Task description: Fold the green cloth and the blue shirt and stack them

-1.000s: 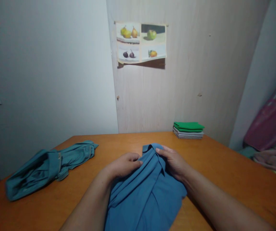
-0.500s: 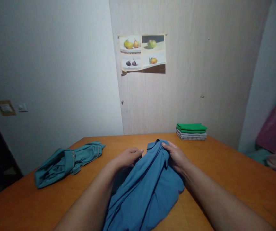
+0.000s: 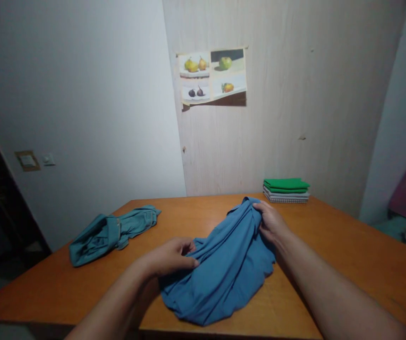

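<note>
A crumpled blue shirt (image 3: 220, 269) lies bunched on the table in front of me, its collar end lifted at the upper right. My right hand (image 3: 270, 219) is closed on that raised end, the thumb on top and the fingers behind the cloth. At the shirt's left edge, my left hand (image 3: 173, 257) grips a fold between thumb and fingers; part of its fingers is hidden by the fabric. The lower part of the shirt rests on the tabletop near the front edge.
On the orange-brown table (image 3: 203, 212), a teal garment (image 3: 114, 236) lies crumpled at the left. A folded stack of cloths (image 3: 286, 191), green on top and checked below, stands at the back right. Behind is a wall with a fruit poster (image 3: 212, 78).
My left hand has moved down and left and now grips the shirt's left side. My right hand has shifted slightly up and right, and the shirt's lower part has come off the near edge.
</note>
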{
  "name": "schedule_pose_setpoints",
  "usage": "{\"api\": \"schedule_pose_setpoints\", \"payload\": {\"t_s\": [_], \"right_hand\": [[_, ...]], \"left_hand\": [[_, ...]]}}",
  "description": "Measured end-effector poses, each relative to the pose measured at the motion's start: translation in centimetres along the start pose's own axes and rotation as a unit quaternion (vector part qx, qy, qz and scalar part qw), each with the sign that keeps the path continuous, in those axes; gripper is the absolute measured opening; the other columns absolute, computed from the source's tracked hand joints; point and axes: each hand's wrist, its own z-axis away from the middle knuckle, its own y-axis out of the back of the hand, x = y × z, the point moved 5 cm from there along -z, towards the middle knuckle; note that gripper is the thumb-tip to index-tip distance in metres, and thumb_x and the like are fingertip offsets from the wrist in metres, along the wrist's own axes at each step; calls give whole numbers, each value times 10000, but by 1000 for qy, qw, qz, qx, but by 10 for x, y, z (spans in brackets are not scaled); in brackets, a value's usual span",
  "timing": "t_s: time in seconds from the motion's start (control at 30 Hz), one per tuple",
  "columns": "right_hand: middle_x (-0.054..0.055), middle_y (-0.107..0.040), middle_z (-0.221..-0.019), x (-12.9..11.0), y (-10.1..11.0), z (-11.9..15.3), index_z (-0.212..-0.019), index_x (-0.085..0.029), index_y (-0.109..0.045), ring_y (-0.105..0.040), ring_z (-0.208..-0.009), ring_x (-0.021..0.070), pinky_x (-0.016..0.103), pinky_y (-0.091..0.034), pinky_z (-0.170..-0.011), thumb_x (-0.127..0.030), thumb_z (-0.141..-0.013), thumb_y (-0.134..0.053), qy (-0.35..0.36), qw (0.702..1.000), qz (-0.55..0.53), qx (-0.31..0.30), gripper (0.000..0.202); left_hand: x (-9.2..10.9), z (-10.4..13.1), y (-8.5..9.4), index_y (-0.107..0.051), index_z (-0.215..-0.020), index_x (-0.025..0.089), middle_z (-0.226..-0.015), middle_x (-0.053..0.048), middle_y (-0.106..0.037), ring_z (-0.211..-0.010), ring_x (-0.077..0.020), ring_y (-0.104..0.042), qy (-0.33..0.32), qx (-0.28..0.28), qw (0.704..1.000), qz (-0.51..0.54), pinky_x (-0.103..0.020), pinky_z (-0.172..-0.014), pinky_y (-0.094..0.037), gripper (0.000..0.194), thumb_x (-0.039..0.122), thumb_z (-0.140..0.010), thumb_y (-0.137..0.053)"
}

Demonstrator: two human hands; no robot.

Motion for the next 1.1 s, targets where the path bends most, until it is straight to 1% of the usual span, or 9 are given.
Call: {"api": "schedule_pose_setpoints", "payload": {"t_s": [0.07,0.17,0.27,0.33,0.47,0.57,0.73,0.93,1.1], "right_hand": [[-33,-700,-737,-1,8,-6,-824,-205,-673,-644,-669,136,223,-565,-628,-170,-685,-703,8,1000,-2,22,147],[-43,-682,-689,0,20,-14,-795,-205,-655,-630,-622,132,229,-571,-605,-165,-682,-687,13,999,-5,51,124],[-35,-683,-673,3,26,-18,-771,-199,-642,-643,-611,142,255,-591,-614,-165,-686,-680,4,998,-8,69,99],[-21,-693,-672,6,27,-19,-758,-195,-640,-657,-607,154,275,-603,-613,-163,-689,-678,-9,997,-9,75,85],[12,-721,-686,6,25,-17,-759,-184,-649,-671,-590,172,298,-615,-603,-170,-703,-677,-32,995,-18,89,64],[12,-723,-673,4,24,-15,-759,-187,-651,-668,-576,168,286,-615,-597,-168,-714,-670,-36,994,-24,97,52],[14,-725,-654,2,25,-13,-774,-193,-650,-674,-569,175,277,-616,-587,-156,-713,-685,-46,993,-18,108,80],[20,-722,-653,4,29,-14,-784,-195,-645,-675,-557,173,268,-611,-563,-159,-748,-668,-59,991,-8,121,56],[32,-735,-684,3,31,-14,-804,-173,-666,-672,-551,171,275,-609,-534,-146,-754,-671,-66,988,-5,136,57]], "left_hand": [[-10,5,4,-600,-756,191,-692,38,-544,-629,-128,-472,19,7,1000,-4,-233,-547,-314,163,302,-683,-694],[-23,9,23,-589,-715,188,-650,36,-548,-591,-127,-479,38,110,991,69,-233,-535,-321,172,316,-675,-696],[-31,15,46,-604,-766,180,-640,32,-569,-567,-122,-495,23,213,957,197,-225,-537,-353,261,389,-693,-742],[-34,19,58,-619,-807,171,-653,25,-596,-567,-116,-515,10,239,933,269,-217,-547,-379,296,389,-693,-784],[-39,24,65,-632,-807,157,-671,15,-633,-585,-111,-560,-19,246,883,399,-213,-577,-445,277,337,-720,-823],[-41,23,59,-663,-816,136,-710,-17,-681,-606,-128,-611,-41,243,843,479,-242,-619,-510,192,268,-775,-796],[-45,20,47,-688,-906,132,-818,-88,-752,-748,-223,-723,-38,250,788,562,-378,-758,-596,98,199,-844,-724],[-43,20,49,-680,-932,119,-858,-119,-768,-778,-260,-751,-47,258,788,557,-437,-790,-616,110,211,-873,-691],[-53,19,51,-669,-970,111,-872,-133,-769,-795,-265,-756,-41,270,785,556,-447,-796,-621,144,238,-902,-659]]}}
